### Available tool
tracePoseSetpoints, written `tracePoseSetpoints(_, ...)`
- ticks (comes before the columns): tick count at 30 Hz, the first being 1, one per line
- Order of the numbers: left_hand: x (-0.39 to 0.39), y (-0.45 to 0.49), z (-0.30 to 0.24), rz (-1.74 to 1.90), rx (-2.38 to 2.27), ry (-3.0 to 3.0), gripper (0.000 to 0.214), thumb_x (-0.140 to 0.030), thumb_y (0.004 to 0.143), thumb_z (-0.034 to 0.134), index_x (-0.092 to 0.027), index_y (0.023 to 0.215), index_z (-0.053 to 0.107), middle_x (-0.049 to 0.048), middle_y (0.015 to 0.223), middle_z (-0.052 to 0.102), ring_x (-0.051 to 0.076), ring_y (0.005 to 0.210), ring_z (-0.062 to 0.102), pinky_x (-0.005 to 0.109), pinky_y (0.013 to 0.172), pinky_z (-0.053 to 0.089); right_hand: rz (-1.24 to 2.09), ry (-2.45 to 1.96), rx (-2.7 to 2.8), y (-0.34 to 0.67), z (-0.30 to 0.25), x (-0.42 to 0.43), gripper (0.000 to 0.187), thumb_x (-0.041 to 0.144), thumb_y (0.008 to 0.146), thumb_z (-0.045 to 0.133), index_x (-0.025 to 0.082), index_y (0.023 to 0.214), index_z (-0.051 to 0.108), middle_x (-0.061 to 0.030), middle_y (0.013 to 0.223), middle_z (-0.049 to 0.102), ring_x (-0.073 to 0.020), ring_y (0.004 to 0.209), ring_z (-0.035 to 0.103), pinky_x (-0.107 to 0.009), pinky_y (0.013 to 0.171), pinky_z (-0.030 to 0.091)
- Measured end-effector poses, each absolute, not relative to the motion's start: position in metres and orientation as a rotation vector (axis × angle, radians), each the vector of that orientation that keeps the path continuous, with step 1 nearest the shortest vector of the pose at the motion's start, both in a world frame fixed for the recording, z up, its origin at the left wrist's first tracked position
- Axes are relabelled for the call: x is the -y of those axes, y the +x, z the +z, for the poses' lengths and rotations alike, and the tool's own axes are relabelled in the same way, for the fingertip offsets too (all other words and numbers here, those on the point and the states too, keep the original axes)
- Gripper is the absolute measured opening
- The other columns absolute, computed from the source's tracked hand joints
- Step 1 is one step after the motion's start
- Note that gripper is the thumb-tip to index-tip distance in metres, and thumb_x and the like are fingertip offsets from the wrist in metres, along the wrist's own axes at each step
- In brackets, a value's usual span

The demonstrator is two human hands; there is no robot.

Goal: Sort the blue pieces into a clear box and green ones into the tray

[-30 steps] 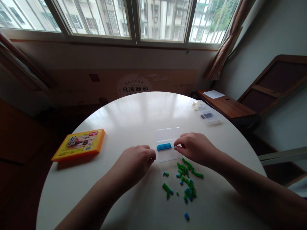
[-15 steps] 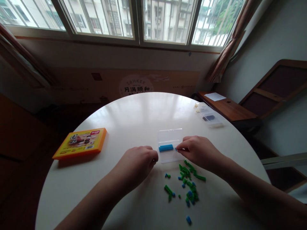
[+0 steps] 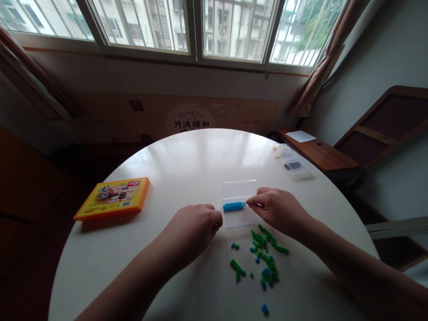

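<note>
A clear plastic case (image 3: 240, 220) lies with its lid open on the white table, a row of blue sticks or joined blocks (image 3: 233, 207) inside it. At the row's right end is a small blue block (image 3: 244, 204). My right hand (image 3: 279, 206) reaches in from the right, thumb and forefinger pinched together at this block. My left hand (image 3: 195, 225) is curled closed beside the case's left edge; what its fingers hold, if anything, is hidden. Closer to me, small green blocks (image 3: 261, 240) and a few blue ones (image 3: 265, 308) lie scattered in a loose pile.
On the left of the round white table (image 3: 187, 165) lies an orange and yellow box (image 3: 115, 198). Another clear case (image 3: 296, 167) with dark contents stands at the right rim. Beyond that are a brown wooden desk (image 3: 327, 154) with a paper (image 3: 301, 136) and a folded panel.
My right hand has shifted slightly up, bringing the small blue block in line with the blue row's end. My left hand keeps its pose. The whole view has shifted slightly.
</note>
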State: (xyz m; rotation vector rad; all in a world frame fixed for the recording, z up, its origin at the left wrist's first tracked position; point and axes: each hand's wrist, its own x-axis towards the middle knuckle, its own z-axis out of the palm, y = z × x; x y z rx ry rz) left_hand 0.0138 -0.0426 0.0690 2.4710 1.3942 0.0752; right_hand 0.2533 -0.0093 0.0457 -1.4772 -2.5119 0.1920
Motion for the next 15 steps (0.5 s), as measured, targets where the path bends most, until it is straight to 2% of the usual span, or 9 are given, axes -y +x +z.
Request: tracePoseSetpoints(15,0.0426,0.0137,0.0667,0.056,-1.392,2.486,0.019,-0.016,0.083,0.052,-0.024,0.075,0.067,-0.0011,0.083,0.070,0.016,0.069,0.061,0.027,0.061,0.039,0.168,-1.475,2.536,0.2473,0.0431,0.0109,0.023,0.030,0.091,0.054,0.033,0.096,0.077,0.0013,0.083,0.069,-0.0135,0.069,0.061,-0.026,0.056,0.033)
